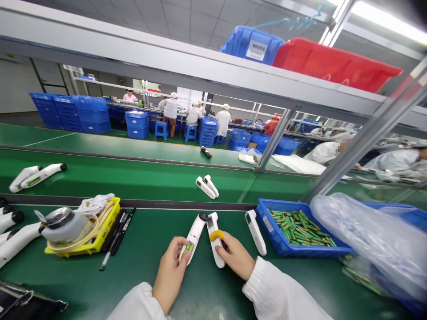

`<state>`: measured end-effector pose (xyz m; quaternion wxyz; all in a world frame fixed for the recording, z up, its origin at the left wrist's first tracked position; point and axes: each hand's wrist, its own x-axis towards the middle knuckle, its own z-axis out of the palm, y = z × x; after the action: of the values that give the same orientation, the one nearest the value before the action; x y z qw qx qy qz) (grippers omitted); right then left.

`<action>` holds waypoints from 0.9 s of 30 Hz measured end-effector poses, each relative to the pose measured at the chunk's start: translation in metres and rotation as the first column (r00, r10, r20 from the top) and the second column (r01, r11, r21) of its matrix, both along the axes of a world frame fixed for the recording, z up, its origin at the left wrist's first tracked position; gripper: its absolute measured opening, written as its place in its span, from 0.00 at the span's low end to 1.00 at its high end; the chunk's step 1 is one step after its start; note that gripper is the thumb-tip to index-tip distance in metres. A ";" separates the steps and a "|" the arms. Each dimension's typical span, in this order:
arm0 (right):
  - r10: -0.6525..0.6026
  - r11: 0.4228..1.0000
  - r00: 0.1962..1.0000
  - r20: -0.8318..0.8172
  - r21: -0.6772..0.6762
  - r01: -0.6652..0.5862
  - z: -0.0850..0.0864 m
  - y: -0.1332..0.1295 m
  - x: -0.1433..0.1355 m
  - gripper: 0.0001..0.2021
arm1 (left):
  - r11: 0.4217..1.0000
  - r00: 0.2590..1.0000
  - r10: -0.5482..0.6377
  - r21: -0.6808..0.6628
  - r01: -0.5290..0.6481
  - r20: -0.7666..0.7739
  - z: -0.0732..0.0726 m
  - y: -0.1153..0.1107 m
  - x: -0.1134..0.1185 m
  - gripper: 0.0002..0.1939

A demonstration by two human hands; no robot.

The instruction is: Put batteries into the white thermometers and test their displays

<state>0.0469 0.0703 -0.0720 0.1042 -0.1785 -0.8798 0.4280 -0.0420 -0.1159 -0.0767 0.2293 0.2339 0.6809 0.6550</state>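
My left hand (171,272) is closed round the lower part of a white handheld device (197,231) with a black tip; green batteries show in its open compartment by my thumb. Beside it, a second white device (219,258) with a small screen lies under my right hand (235,254), whose thumb and fingers press on it. A yellow cover is on one of my right fingertips. Another white device (256,233) lies untouched to the right. The blue tray (271,235) further right holds many green batteries (302,227).
A yellow basket (115,213) with a bottle stands left, beside black pens (120,233). More white devices lie on the green belt (133,178) and at the far left. Plastic bags (370,235) cover the right side. A metal post (367,124) rises at right. People sit beyond.
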 end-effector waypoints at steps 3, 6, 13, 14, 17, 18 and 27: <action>-0.083 0.929 0.987 -0.136 -0.369 0.027 -0.005 0.001 0.008 0.16 | 0.989 0.971 -0.021 0.147 -0.015 0.237 0.001 0.003 0.003 0.32; -0.160 0.709 0.970 -0.183 -0.705 -0.016 0.002 -0.007 0.016 0.24 | 0.946 0.886 -0.119 0.322 -0.036 0.447 0.004 0.004 0.008 0.50; -0.256 0.358 0.920 -0.296 -0.913 -0.194 0.019 -0.040 0.024 0.18 | 0.946 0.842 -0.188 0.325 0.017 0.505 0.010 0.000 0.014 0.33; -0.236 0.356 0.925 -0.299 -0.912 -0.204 0.018 -0.044 0.025 0.18 | 0.955 0.847 -0.175 0.295 0.023 0.501 0.011 0.000 0.015 0.29; -0.199 0.353 0.934 -0.298 -0.911 -0.215 0.011 -0.049 0.028 0.18 | 0.981 0.884 -0.151 0.180 0.078 0.443 0.013 -0.002 0.016 0.23; -0.202 0.347 0.935 -0.292 -0.914 -0.210 0.009 -0.050 0.029 0.18 | 0.983 0.896 -0.156 0.150 0.101 0.415 0.014 -0.002 0.016 0.22; -0.209 0.337 0.947 -0.242 -0.927 -0.163 0.010 -0.051 0.033 0.19 | 0.977 0.931 -0.202 0.124 0.172 0.305 0.022 0.000 0.021 0.15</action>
<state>0.0802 0.0195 -0.0624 0.1293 -0.1467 -0.4396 0.8767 -0.0210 -0.1160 -0.0551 0.3853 0.2006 0.5781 0.6907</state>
